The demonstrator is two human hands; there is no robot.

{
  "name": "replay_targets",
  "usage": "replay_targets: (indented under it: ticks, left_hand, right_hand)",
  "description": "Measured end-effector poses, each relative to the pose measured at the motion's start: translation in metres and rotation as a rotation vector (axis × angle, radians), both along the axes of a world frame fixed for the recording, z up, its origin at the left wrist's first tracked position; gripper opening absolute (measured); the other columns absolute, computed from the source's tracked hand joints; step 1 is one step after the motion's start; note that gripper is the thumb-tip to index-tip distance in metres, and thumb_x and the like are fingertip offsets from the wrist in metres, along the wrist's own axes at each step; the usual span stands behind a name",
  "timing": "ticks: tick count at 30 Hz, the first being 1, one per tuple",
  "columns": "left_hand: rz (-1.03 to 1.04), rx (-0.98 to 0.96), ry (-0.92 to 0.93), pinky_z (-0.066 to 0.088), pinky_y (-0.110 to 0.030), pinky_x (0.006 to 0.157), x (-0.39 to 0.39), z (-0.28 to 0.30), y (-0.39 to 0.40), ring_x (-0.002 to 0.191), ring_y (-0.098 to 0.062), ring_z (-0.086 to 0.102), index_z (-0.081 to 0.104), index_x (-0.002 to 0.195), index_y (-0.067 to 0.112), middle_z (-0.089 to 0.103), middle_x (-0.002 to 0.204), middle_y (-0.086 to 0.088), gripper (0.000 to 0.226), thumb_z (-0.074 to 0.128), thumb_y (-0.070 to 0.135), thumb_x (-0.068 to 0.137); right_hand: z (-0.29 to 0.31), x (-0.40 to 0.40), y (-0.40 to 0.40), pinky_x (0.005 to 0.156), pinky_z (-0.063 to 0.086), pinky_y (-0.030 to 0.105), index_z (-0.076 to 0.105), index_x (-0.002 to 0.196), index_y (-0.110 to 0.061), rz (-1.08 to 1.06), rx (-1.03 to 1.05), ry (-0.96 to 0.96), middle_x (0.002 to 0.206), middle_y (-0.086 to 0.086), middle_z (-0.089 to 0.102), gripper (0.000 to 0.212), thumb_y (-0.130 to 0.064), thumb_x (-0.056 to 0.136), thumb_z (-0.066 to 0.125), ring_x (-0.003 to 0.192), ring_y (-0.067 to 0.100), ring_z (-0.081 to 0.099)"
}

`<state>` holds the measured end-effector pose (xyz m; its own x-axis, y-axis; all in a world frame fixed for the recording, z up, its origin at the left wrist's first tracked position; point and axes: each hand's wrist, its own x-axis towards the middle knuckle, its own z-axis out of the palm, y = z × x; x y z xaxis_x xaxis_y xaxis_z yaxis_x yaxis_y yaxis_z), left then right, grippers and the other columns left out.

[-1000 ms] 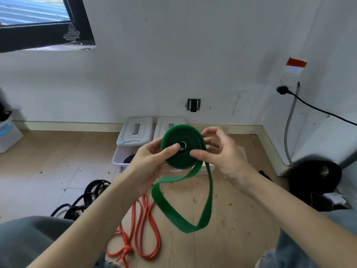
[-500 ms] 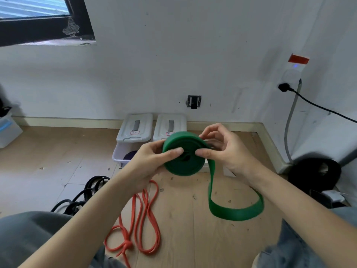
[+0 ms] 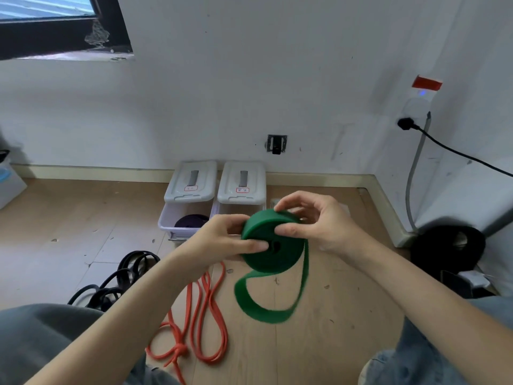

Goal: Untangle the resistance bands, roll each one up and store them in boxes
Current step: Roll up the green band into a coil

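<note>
I hold a green resistance band point(image 3: 266, 254) in front of me, mostly wound into a thick roll, with a loose loop hanging below it. My left hand point(image 3: 222, 243) pinches the roll from the left, thumb near its centre hole. My right hand point(image 3: 313, 220) grips the roll's top right edge with thumb and fingers. On the floor lie an orange band point(image 3: 205, 315) with a knot and a tangle of black bands point(image 3: 119, 279). Two white boxes stand by the wall: the left box point(image 3: 172, 218) is open and holds a dark purple rolled band point(image 3: 191, 220); the right box point(image 3: 241, 184) sits partly behind my hands.
Both box lids lean at the back by the skirting board. A black round object point(image 3: 447, 248) sits in the right corner under a wall socket with a black cable point(image 3: 458, 151). My knees frame the bottom of the view. A pale container point(image 3: 8, 184) stands at far left.
The roll has turned in my hands and tilted flatter. The hanging green loop swung from the right back under the roll and is shorter.
</note>
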<state>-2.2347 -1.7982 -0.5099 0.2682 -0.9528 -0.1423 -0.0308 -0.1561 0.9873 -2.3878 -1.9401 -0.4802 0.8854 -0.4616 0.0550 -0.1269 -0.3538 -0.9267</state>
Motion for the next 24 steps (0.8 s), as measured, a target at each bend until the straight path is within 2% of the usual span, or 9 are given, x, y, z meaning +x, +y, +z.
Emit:
replay_targets:
  ticks: [3,6,9,12,16,18,21,22,24]
  left_hand:
    - [0.127,-0.032,0.338,0.057,-0.027,0.068,0.007,0.001,-0.001,0.093,-0.026,0.069,0.063,0.109,0.011,0.072,0.101,-0.008,0.048,0.075,0.02,0.064]
    - [0.164,-0.044,0.468,0.057,-0.028,0.069,0.01,0.001,-0.002,0.097,-0.029,0.068,0.059,0.115,0.007,0.07,0.105,-0.013,0.051,0.073,0.016,0.067]
    - [0.078,0.016,0.427,0.057,-0.03,0.074,0.012,-0.002,0.0,0.1,-0.028,0.067,0.059,0.116,0.009,0.07,0.107,-0.012,0.049,0.072,0.011,0.069]
    - [0.007,0.029,0.235,0.055,-0.03,0.083,0.015,-0.001,0.001,0.103,-0.024,0.066,0.059,0.119,0.013,0.07,0.108,-0.005,0.053,0.074,0.014,0.068]
    - [-0.081,-0.008,0.006,0.056,-0.028,0.079,0.005,0.0,0.002,0.099,-0.019,0.067,0.063,0.113,0.021,0.071,0.105,-0.003,0.045,0.074,0.024,0.07]
    - [-0.053,-0.058,0.054,0.056,-0.028,0.077,0.001,0.0,0.003,0.098,-0.022,0.068,0.065,0.11,0.021,0.071,0.105,-0.005,0.04,0.073,0.025,0.071]
    - [-0.007,-0.105,0.237,0.056,-0.027,0.075,0.001,-0.001,0.001,0.101,-0.024,0.066,0.066,0.109,0.02,0.07,0.108,-0.007,0.037,0.07,0.021,0.073]
    - [0.013,-0.111,0.295,0.056,-0.028,0.075,0.0,-0.001,-0.001,0.102,-0.025,0.066,0.065,0.111,0.018,0.07,0.109,-0.008,0.038,0.069,0.02,0.073]
    - [0.054,-0.113,0.38,0.056,-0.03,0.076,0.0,-0.003,-0.003,0.103,-0.028,0.066,0.064,0.113,0.015,0.069,0.11,-0.011,0.04,0.069,0.02,0.073]
  right_hand:
    - [0.0,0.001,-0.006,0.09,0.053,0.035,0.056,0.104,-0.024,-0.081,0.139,-0.034,0.111,-0.002,0.063,0.05,-0.034,0.059,0.078,0.103,0.017,0.064]
    - [-0.005,0.002,-0.003,0.09,0.053,0.036,0.053,0.097,-0.021,-0.111,0.127,-0.015,0.106,0.004,0.065,0.044,-0.032,0.062,0.078,0.098,0.018,0.066]
    - [-0.003,0.001,-0.003,0.087,0.054,0.034,0.057,0.096,-0.019,-0.099,0.049,-0.003,0.101,0.004,0.067,0.031,-0.018,0.073,0.078,0.095,0.019,0.066]
    - [0.003,-0.001,-0.007,0.09,0.052,0.036,0.061,0.094,-0.02,-0.044,-0.084,0.011,0.098,0.0,0.068,0.027,-0.01,0.074,0.076,0.096,0.015,0.064]
    - [0.001,-0.002,-0.002,0.09,0.05,0.027,0.063,0.091,-0.029,0.008,-0.218,0.047,0.095,-0.008,0.068,0.027,-0.009,0.076,0.074,0.094,0.004,0.062]
    - [0.001,-0.004,-0.004,0.084,0.052,0.02,0.064,0.094,-0.024,0.007,-0.071,0.017,0.096,-0.007,0.069,0.026,-0.009,0.076,0.074,0.092,0.004,0.064]
    - [-0.001,-0.005,-0.006,0.074,0.056,0.023,0.059,0.103,-0.017,-0.019,0.222,-0.029,0.106,-0.002,0.066,0.039,-0.021,0.069,0.076,0.093,0.011,0.066]
    - [-0.002,-0.004,-0.007,0.076,0.056,0.027,0.057,0.104,-0.016,-0.039,0.269,-0.036,0.108,0.001,0.064,0.043,-0.024,0.066,0.076,0.096,0.016,0.066]
    - [-0.004,-0.002,-0.007,0.08,0.056,0.032,0.055,0.102,-0.017,-0.069,0.227,-0.037,0.103,0.006,0.065,0.046,-0.028,0.063,0.076,0.097,0.02,0.065]
